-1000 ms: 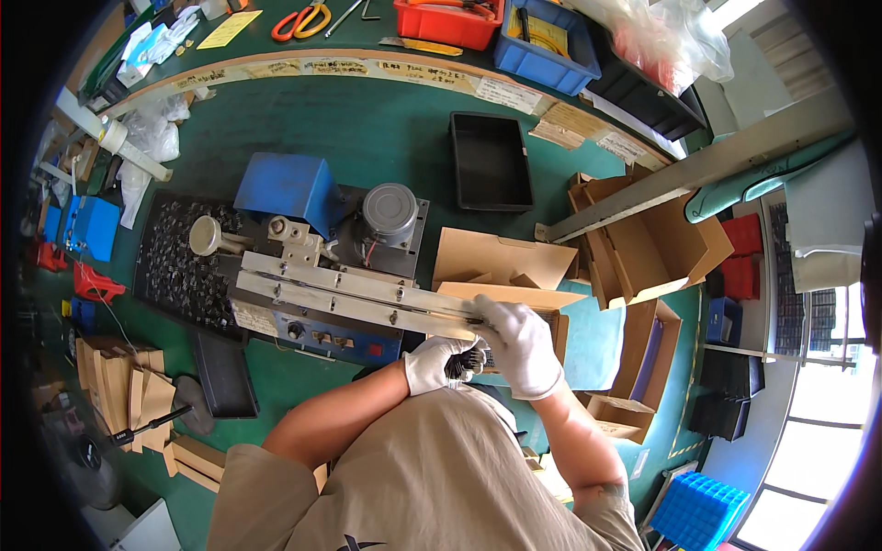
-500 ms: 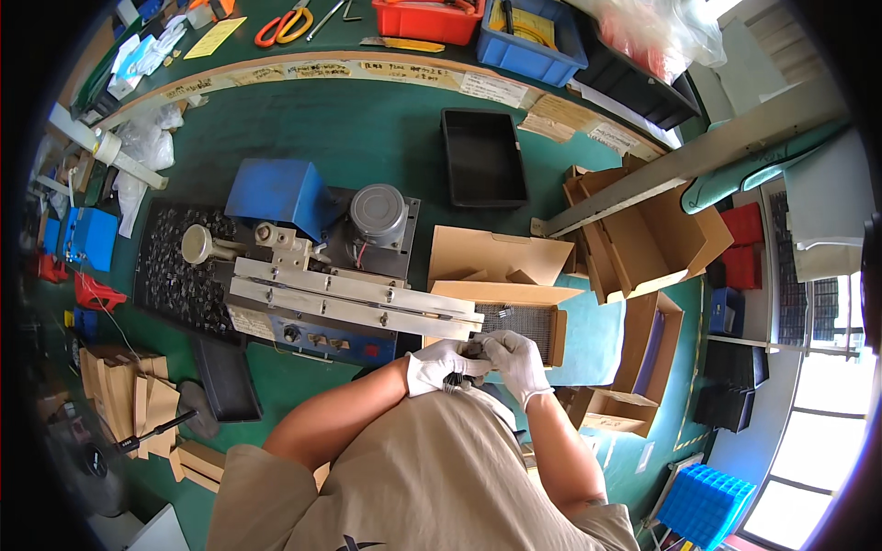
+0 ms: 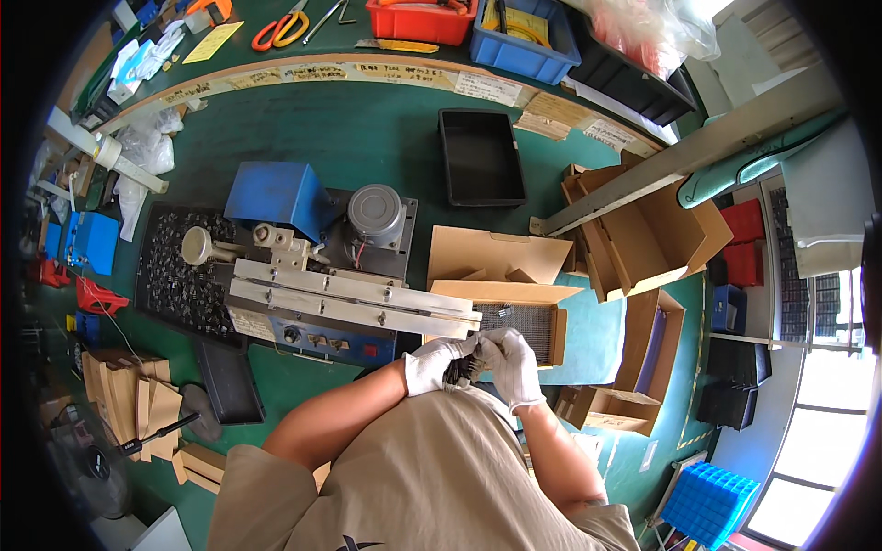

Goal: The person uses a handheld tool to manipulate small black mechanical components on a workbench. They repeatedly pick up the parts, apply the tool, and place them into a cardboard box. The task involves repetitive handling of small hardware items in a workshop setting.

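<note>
My left hand (image 3: 432,366), in a white glove, is closed around a small bunch of dark parts with thin metal legs (image 3: 459,371), which look like electronic components. My right hand (image 3: 514,369), gloved too, meets it with fingers bent and pinched at the bunch; the exact piece between its fingertips is too small to make out. Both hands are close to my body, just below the right end of a machine's long metal rail (image 3: 404,312). Beyond my right hand is an open cardboard box (image 3: 558,338) with rows of small grey parts inside.
The machine has a blue cover (image 3: 278,197) and a round grey motor (image 3: 375,213). Left of it, a black tray (image 3: 184,275) holds many loose dark parts. A black bin (image 3: 480,161) stands behind; cardboard boxes (image 3: 643,239) and a slanting metal post (image 3: 634,179) are at right.
My right hand has shifted slightly left and turned more upright against the left. More of the dark parts shows between the hands. The machine and boxes stay put.
</note>
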The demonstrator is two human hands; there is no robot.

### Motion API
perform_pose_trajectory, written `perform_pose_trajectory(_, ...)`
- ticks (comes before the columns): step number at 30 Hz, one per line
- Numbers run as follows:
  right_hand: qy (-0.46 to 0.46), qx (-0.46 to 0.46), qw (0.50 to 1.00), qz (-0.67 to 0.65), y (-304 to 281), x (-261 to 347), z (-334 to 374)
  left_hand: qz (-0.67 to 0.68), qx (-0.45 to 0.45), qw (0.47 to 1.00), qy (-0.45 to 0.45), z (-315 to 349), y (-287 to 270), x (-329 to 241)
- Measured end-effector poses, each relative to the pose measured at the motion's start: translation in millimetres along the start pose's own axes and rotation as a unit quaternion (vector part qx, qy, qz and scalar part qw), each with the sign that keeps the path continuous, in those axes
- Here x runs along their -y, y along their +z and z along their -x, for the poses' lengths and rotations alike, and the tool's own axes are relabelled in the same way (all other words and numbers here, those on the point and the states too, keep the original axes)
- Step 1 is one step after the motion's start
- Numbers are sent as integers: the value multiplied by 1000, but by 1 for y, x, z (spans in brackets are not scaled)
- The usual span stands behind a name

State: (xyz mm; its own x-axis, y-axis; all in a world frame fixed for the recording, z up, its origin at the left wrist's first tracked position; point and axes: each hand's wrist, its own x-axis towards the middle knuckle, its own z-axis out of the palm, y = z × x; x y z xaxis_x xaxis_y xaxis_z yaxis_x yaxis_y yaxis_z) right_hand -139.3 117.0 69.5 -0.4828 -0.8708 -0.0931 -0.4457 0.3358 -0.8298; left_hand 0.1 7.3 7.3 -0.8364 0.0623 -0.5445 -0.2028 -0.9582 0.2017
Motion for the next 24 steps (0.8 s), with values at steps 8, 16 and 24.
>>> perform_pose_trajectory(8, -58, -50, 997, 15, -10, 14, -6, 33, 10, 999, 1, -3, -7, 4)
perform_pose_trajectory(16, -128, -55, 989, 49, -25, 42, -26, 128, 16, 991, -36, -9, -15, 2)
perform_pose_trajectory(24, -183, -99, 975, 78, 1, 44, -28, 146, 29, 989, -2, -6, -16, -2)
